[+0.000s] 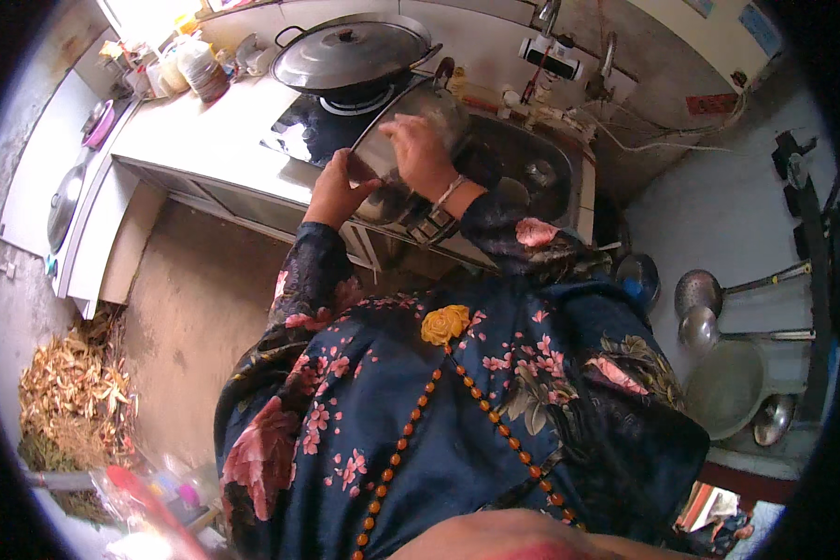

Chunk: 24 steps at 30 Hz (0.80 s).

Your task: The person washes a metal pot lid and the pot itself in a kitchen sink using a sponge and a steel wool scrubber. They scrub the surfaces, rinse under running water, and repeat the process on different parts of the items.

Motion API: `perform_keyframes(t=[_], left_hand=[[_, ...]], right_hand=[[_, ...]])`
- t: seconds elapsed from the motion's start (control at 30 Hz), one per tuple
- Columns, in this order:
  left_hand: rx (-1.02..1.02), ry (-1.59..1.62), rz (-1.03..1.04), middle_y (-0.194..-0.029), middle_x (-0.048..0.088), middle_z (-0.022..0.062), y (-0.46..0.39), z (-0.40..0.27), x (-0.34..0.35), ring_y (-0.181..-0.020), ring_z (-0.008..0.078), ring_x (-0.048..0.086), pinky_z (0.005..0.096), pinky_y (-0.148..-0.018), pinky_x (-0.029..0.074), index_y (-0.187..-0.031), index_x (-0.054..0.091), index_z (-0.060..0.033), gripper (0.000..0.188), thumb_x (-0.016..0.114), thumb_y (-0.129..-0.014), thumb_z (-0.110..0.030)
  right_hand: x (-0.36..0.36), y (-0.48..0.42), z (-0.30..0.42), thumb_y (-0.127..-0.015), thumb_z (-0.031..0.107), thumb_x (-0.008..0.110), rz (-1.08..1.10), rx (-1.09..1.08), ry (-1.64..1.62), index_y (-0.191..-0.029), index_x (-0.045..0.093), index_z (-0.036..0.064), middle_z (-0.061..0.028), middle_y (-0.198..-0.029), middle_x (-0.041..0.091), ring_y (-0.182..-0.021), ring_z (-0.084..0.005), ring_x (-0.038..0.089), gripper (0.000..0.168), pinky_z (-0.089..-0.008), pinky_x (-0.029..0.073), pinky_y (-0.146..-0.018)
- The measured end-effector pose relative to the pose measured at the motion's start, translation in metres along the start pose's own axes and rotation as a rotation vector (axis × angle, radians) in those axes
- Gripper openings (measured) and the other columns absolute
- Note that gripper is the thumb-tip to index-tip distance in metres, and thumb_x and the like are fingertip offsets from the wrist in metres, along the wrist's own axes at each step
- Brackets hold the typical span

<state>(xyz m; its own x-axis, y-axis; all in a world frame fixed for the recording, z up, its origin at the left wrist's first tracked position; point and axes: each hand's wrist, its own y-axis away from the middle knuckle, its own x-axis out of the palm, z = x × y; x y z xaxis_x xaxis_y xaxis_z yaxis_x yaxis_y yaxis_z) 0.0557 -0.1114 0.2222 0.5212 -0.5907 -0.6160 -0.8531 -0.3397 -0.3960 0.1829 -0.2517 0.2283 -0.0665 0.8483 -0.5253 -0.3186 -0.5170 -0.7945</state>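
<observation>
A large round lid or shallow pan (380, 143), greyish with a dark rim, is tilted over the edge between the hob and the sink. My left hand (339, 189) grips its near left rim, thumb on the near side. My right hand (416, 150) lies over its surface with fingers bent; whether it holds something small cannot be told. A bracelet is on the right wrist. Beneath the hands, the round item's lower part is partly hidden. To the right, the dark sink (572, 175) holds a few metal or glass vessels, hard to make out.
A lidded wok (353, 52) stands on the black glass hob (301, 129). Jars and bags (199, 70) crowd the counter's back left. A faucet with a white heater unit (549, 57) rises behind the sink. Ladles and a strainer (698, 294) hang at the right wall. Dry husks (77, 385) lie lower left.
</observation>
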Motion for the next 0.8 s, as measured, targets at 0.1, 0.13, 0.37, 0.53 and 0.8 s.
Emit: perform_keyframes(t=[0.1,0.13,0.37,0.53,0.8], left_hand=[[0.002,0.073,0.072,-0.090,0.064,0.0145,0.000,0.014,0.003,-0.087,0.0276,0.063,0.0354,-0.076,0.049,-0.105,0.050,0.0001,0.055,0.082,-0.067,-0.022],[-0.005,0.076,0.078,-0.089,0.064,0.0142,-0.001,0.016,0.002,-0.086,0.0267,0.063,0.0349,-0.076,0.049,-0.104,0.050,0.0000,0.054,0.083,-0.067,-0.022],[0.050,0.148,0.117,-0.080,0.063,0.0130,-0.004,0.022,0.010,-0.076,0.0260,0.063,0.0341,-0.069,0.050,-0.093,0.047,-0.0013,0.046,0.082,-0.068,-0.019],[0.049,0.098,0.117,-0.082,0.063,0.0138,-0.009,0.032,0.009,-0.076,0.0280,0.064,0.0351,-0.068,0.050,-0.091,0.047,-0.0019,0.043,0.080,-0.067,-0.016],[0.033,0.149,0.178,-0.086,0.063,0.0155,-0.013,0.042,0.004,-0.084,0.0306,0.064,0.0357,-0.072,0.050,-0.092,0.046,-0.0022,0.045,0.081,-0.066,-0.014]], right_hand=[[-0.007,0.015,0.021,-0.085,0.009,0.053,0.228,-0.215,0.229,-0.122,0.053,0.003,-0.0154,-0.129,0.050,-0.125,-0.0339,0.042,0.038,-0.0428,0.030,-0.107],[-0.006,0.020,0.017,-0.084,0.014,0.054,0.306,-0.257,0.307,-0.129,0.047,0.001,-0.0162,-0.138,0.042,-0.131,-0.0340,0.035,0.047,-0.0410,0.025,-0.110],[-0.026,-0.008,-0.061,-0.087,0.020,0.053,0.128,0.441,0.207,-0.124,0.049,-0.006,-0.0229,-0.128,0.050,-0.120,-0.0389,0.046,0.045,-0.0455,0.034,-0.103],[0.010,0.005,0.004,-0.087,0.023,0.052,0.092,0.016,0.417,-0.126,0.048,-0.006,-0.0227,-0.134,0.045,-0.126,-0.0370,0.041,0.048,-0.0455,0.031,-0.105],[0.003,0.005,0.026,-0.087,0.017,0.050,0.273,-0.174,0.374,-0.128,0.047,-0.004,-0.0195,-0.140,0.041,-0.131,-0.0333,0.037,0.046,-0.0424,0.028,-0.108]])
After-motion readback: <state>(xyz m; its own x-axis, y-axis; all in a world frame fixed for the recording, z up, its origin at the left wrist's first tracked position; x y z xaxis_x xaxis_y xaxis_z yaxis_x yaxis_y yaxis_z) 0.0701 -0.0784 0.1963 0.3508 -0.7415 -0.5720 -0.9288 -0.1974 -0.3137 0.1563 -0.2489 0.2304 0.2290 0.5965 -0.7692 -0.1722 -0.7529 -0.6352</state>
